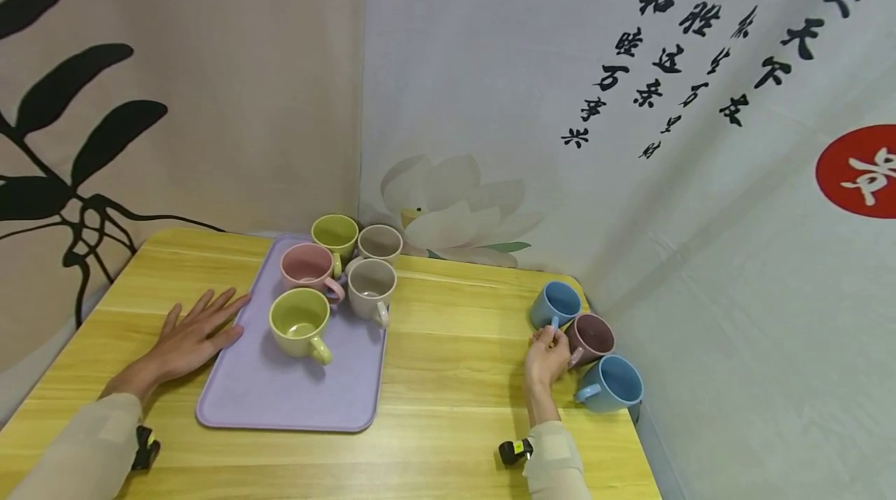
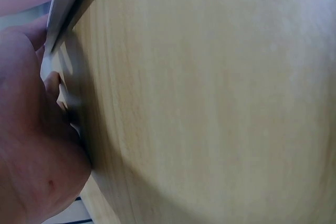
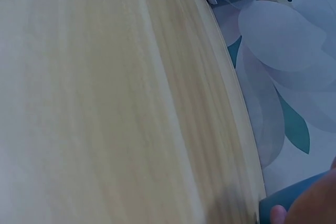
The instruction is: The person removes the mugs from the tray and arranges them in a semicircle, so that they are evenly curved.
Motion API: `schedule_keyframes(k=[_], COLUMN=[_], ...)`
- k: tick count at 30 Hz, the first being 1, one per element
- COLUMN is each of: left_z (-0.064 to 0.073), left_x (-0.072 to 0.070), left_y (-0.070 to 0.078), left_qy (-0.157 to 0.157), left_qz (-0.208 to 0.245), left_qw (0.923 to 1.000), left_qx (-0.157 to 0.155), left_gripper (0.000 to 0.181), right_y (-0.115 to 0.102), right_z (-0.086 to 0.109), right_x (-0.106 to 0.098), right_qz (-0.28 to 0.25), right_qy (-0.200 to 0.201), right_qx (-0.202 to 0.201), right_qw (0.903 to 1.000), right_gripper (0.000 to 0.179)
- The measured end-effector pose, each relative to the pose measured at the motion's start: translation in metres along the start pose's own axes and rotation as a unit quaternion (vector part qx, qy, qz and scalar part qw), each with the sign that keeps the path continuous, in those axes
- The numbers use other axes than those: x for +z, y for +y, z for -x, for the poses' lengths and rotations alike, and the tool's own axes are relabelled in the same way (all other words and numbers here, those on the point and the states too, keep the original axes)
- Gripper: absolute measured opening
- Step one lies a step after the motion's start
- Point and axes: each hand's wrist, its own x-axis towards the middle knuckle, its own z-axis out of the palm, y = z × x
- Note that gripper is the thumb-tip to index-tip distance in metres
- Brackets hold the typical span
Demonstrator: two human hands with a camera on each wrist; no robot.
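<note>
My left hand (image 1: 192, 340) lies on the table with straight, spread fingers, the tips touching the left edge of a lilac tray (image 1: 280, 399). In the left wrist view that hand (image 2: 37, 129) is beside the tray's raised rim (image 2: 65, 3). At the table's right side my right hand (image 1: 547, 358) pinches the handle of a blue mug (image 1: 558, 299), the rearmost of three. A brownish-purple mug (image 1: 586, 340) stands just right of these fingers, with a second blue mug (image 1: 610, 387) in front of it. Only a corner of the held blue mug (image 3: 289, 194) shows in the right wrist view.
On the tray's rear half stand a front green mug (image 1: 294, 321), a pink mug (image 1: 304, 263), a back green mug (image 1: 334, 232) and two beige mugs, one nearer (image 1: 367, 290), one farther (image 1: 381, 239). Wood table (image 1: 448, 375) separates the groups. Printed curtains (image 1: 490, 96) hang behind.
</note>
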Motion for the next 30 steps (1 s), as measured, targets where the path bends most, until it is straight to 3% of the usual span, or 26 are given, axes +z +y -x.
schedule_keyframes(k=[5, 12, 18, 30], left_z=[0.0, 0.0, 0.0, -0.001], left_x=[0.001, 0.0, -0.001, 0.001], left_y=[0.0, 0.0, 0.001, 0.001], left_qy=[0.0, 0.0, -0.003, -0.005], left_qz=[-0.001, -0.003, -0.005, -0.005], left_qw=[1.0, 1.0, 1.0, 0.9999], left_qx=[0.003, 0.003, -0.002, -0.01], left_gripper=[0.07, 0.07, 0.07, 0.071], right_y=[-0.001, -0.002, -0.003, -0.015], right_z=[0.001, 0.007, 0.017, 0.043], right_x=[-0.001, -0.002, -0.003, -0.005], right_qz=[-0.004, 0.063, 0.031, 0.029], right_qy=[-0.003, 0.006, -0.019, 0.007], right_qx=[0.005, 0.005, -0.006, -0.126], right_qw=[1.0, 0.998, 0.9993, 0.9915], right_gripper=[0.034, 0.032, 0.046, 0.05])
